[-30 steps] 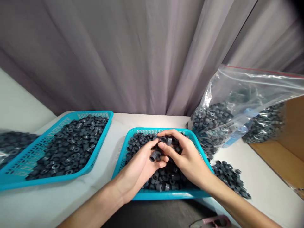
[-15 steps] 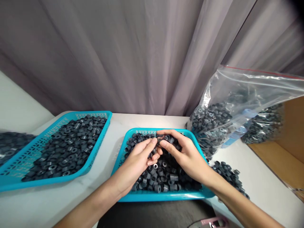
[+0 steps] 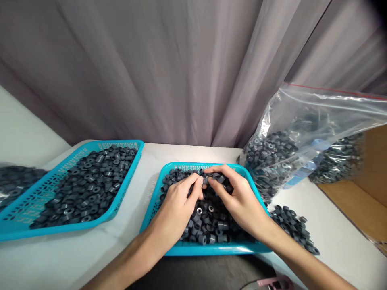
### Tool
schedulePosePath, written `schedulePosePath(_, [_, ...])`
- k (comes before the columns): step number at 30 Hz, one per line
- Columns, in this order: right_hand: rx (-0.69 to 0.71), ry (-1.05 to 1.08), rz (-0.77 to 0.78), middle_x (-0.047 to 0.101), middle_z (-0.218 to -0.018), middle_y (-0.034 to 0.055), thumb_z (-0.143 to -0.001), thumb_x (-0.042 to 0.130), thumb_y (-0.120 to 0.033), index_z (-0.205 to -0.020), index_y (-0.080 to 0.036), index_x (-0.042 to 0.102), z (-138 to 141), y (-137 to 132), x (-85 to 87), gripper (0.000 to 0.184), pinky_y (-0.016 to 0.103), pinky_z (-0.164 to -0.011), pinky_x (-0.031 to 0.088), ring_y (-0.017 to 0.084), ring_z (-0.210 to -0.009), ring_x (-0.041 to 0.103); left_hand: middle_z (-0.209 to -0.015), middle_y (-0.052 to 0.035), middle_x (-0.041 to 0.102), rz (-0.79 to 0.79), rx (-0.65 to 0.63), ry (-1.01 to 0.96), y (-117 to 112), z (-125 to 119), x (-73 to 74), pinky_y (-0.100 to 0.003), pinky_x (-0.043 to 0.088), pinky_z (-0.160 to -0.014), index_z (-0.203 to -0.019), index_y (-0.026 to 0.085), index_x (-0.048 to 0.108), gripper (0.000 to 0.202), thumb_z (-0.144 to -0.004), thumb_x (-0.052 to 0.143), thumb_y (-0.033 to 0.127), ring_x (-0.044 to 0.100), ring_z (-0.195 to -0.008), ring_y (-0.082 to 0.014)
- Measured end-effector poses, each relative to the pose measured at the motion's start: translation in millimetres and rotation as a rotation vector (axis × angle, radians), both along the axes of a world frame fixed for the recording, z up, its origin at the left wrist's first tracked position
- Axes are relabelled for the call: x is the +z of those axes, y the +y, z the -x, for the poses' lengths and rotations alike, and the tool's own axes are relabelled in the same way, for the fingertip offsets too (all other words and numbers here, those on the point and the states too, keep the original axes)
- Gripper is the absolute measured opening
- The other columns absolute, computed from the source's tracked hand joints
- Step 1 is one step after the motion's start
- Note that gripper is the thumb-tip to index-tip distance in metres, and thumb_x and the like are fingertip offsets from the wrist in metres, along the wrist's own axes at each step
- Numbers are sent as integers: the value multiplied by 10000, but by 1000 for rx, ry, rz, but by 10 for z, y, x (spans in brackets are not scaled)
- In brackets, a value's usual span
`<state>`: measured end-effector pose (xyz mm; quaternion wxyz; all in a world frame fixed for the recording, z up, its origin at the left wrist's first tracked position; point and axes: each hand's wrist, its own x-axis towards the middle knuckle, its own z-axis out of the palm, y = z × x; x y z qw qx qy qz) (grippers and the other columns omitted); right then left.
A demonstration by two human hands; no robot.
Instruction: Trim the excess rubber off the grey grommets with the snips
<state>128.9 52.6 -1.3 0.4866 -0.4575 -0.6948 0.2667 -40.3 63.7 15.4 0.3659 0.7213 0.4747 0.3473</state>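
A turquoise basket [image 3: 157, 193] in front of me is filled with small dark grey ring-shaped parts [image 3: 208, 225]. My left hand [image 3: 178, 207] lies palm down over the heap, fingers curled into the parts near the far rim. My right hand [image 3: 238, 199] rests beside it, its fingers bent and pinching among the same parts. The fingertips of both hands meet near the basket's far middle. What each pinches is hidden among the rings.
A second turquoise basket [image 3: 127, 179] of the same rings sits at the left. A clear bag [image 3: 302, 133] of rings leans at the right, above a loose pile [image 3: 292, 227] on the white table. A cardboard box [image 3: 365, 193] stands far right. A pink object [image 3: 275, 282] lies at the bottom edge.
Both hands have dropped from a raised hold onto the heap. The ring held up between the fingers a second ago is no longer seen apart from the pile.
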Motion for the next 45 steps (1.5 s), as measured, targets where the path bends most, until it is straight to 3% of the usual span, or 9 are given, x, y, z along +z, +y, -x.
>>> schedulePosePath(5, [-81,-27,-34,702,-1104,35,-985,531,-186,-1101,-217,644,30,-28,-28,164,323,-953,478,195,-1064,642,-620,30,553,82,92,-136,89,41,-46,-276,327,-580,-686,207,551,339,-983,508,365,447,-560,-126])
schedulePosePath(11, [-80,21,38,708,-1122,39,-1002,530,-284,-1137,-221,650,-1,-23,45,192,326,-940,481,208,-1079,642,-675,11,521,263,-30,-297,134,37,38,-244,323,-505,-768,166,628,329,-971,506,393,428,-566,-109])
schedulePosePath(18, [8,59,97,710,-1095,25,-1008,527,-306,-1149,-224,638,-26,-7,73,197,296,-886,504,192,-1048,653,-891,-26,633,633,-50,-629,3,4,109,-226,424,-661,-1008,171,706,158,-955,596,271,537,-783,-121])
schedulePosePath(22, [46,55,80,697,-1150,36,-1007,542,-269,-1150,-217,633,-17,-31,114,177,304,-953,498,180,-1068,653,-931,-51,649,757,-55,-785,7,-2,95,-250,474,-709,-975,151,718,191,-979,547,236,590,-847,-145])
schedulePosePath(26, [139,4,55,676,-1194,52,-1008,534,-202,-1179,-221,632,39,-99,169,198,317,-998,494,181,-1117,637,-995,-70,672,826,-10,-850,-20,-54,45,-272,509,-691,-1052,172,707,248,-1021,482,272,603,-891,-174])
schedulePosePath(30, [158,-132,-33,659,-1185,56,-999,544,-154,-1258,-244,595,84,-165,166,279,344,-1001,503,194,-1131,621,-1097,-83,696,842,-7,-888,-75,-102,4,-319,544,-780,-1081,187,704,300,-1047,415,261,617,-961,-196])
schedulePosePath(38, [197,-274,13,620,-1303,64,-973,644,-298,-1347,-279,538,-2,-217,247,389,391,-1022,508,232,-1179,605,-878,-52,682,901,-37,-939,-145,-110,60,-267,523,-705,-917,167,728,377,-1052,397,288,591,-754,-147])
schedulePosePath(45, [221,-305,62,629,-1228,38,-1007,591,-343,-1297,-290,574,-42,-258,356,295,320,-958,515,199,-1114,603,-772,5,559,956,-23,-1057,-160,-119,63,-169,387,-484,-834,138,669,346,-1049,410,217,467,-555,-56])
